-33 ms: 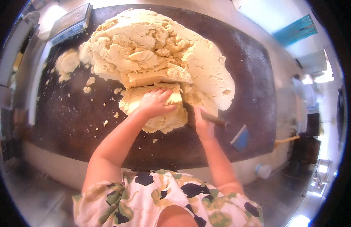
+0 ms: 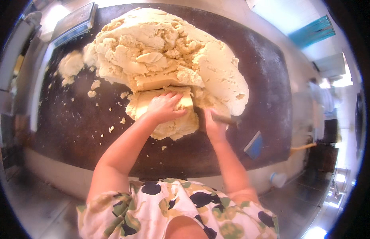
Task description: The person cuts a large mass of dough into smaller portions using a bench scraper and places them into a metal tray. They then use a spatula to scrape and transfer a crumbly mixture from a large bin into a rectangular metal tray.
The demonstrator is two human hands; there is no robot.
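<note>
The person's left arm (image 2: 123,149) reaches over the bench's (image 2: 181,163) near edge, bent at the elbow; the left hand (image 2: 165,108) lies palm down, fingertips toward the far edge. The right arm (image 2: 229,163) is straighter, the right hand (image 2: 214,127) curled in a grip (slightly blurred), closer to the near edge.

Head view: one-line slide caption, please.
Left hand on a block of pale dough, right hand gripping a handled tool beside it, on a dark tabletop.
</note>
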